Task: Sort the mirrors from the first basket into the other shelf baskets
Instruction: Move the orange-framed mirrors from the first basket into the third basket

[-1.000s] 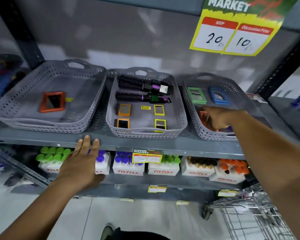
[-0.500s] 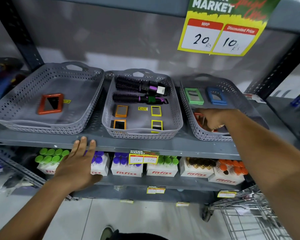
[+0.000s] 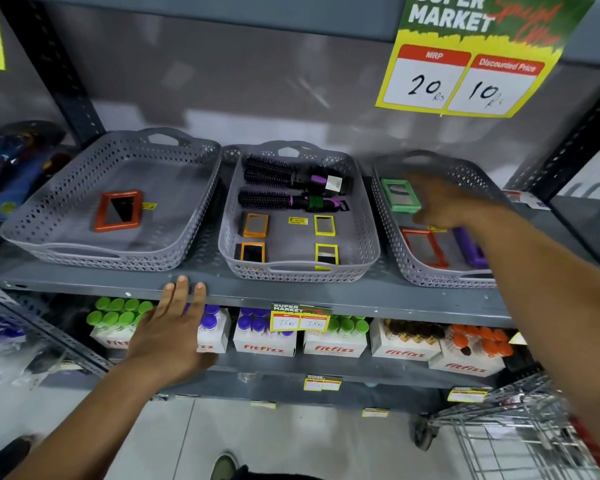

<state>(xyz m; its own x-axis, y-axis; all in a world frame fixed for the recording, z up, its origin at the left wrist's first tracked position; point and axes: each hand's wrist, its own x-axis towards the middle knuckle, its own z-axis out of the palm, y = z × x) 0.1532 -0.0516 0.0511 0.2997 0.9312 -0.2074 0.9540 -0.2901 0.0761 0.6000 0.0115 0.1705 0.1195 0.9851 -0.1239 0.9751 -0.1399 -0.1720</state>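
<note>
Three grey perforated baskets stand on the shelf. The left basket holds one red-orange framed mirror. The middle basket holds two round hairbrushes, two small orange mirrors and two small yellow mirrors. In the right basket lie a green mirror, a red-orange mirror and a purple one. My right hand, blurred, hovers over the back of that basket beside the green mirror, with nothing visible in it. My left hand rests flat against the shelf's front edge.
A yellow price sign hangs from the shelf above. Boxes of capped bottles fill the lower shelf. A wire shopping cart stands at the bottom right. Packaged goods lie to the left of the baskets.
My right hand has lifted from the red-orange mirror at the front of the right basket and moved to its back, covering the blue mirror. The left hand stays on the shelf edge.
</note>
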